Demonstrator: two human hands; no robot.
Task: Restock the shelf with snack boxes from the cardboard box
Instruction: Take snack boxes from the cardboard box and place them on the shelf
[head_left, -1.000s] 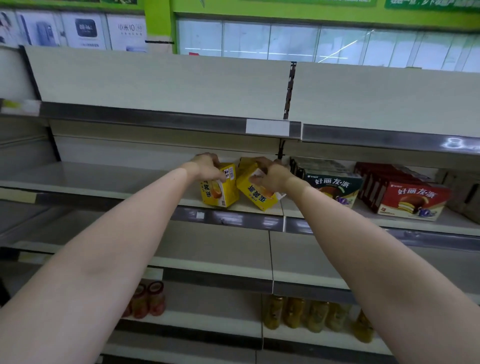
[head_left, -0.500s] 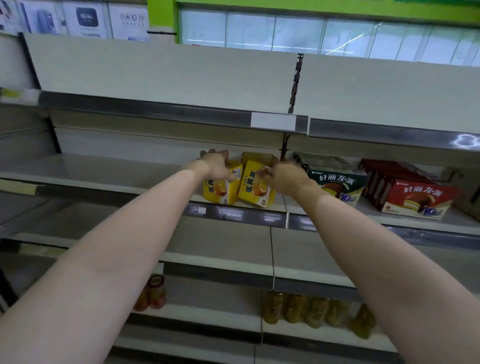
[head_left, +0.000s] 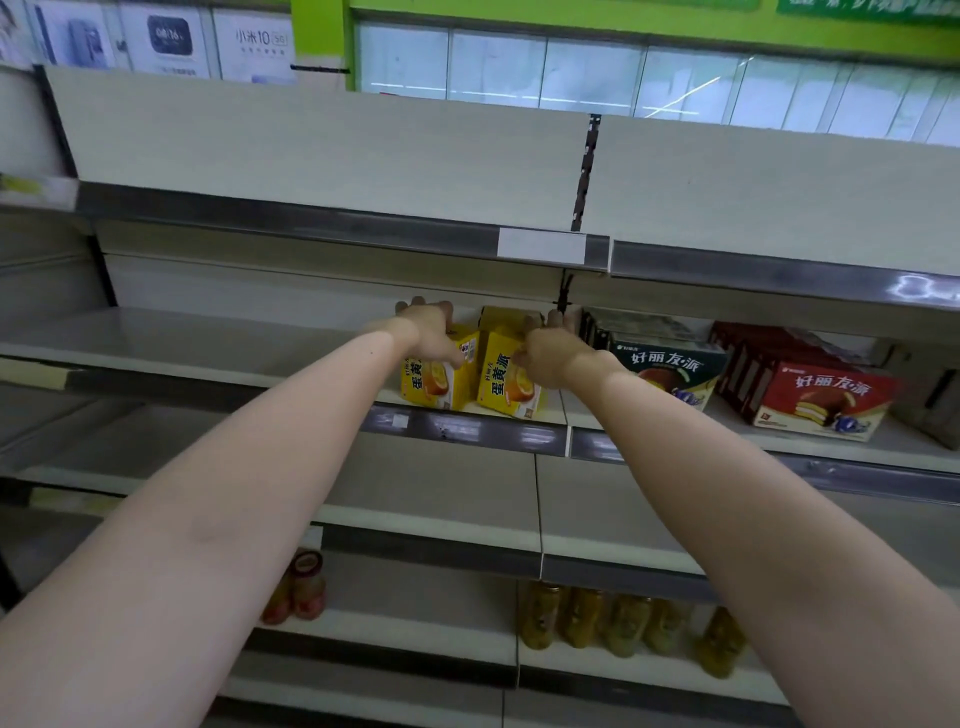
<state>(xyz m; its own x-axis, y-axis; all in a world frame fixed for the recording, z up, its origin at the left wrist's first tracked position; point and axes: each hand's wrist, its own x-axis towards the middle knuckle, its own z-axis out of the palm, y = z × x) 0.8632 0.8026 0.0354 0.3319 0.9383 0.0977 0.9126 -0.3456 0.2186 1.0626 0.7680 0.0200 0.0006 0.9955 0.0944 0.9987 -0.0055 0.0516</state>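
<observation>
- Hands are both up on the middle shelf (head_left: 208, 338), each on a yellow egg-yolk pie box, so this looks like the squaring-up part of the placement
- left hand (head_left: 431, 332) sits over the top of the left yellow box (head_left: 441, 382), fingers draped over the back edge and thumb down the front face, so it's got a loose hold rather than a hard squeeze
- right hand (head_left: 550, 358) is curled round the upper right corner of the right yellow box (head_left: 506, 382), fingers hooked over the top
- both boxes stand upright on the shelf near the front lip, just beside each other, and another yellow box (head_left: 501, 317) peeks out behind them
- to do this bit well I'd push the pair back until they meet the box behind, keep the printed fronts facing out, and close the small gap between them
- watch the right side, the green pie box (head_left: 670, 369) is just beside the right hand, easy to knock crooked
- the red pie box (head_left: 826, 395) further right is well apart, no worry there
- the cardboard box isn't in view, so I can't tell how many are left to shelve
- let go only once both sit flat, no lean
</observation>
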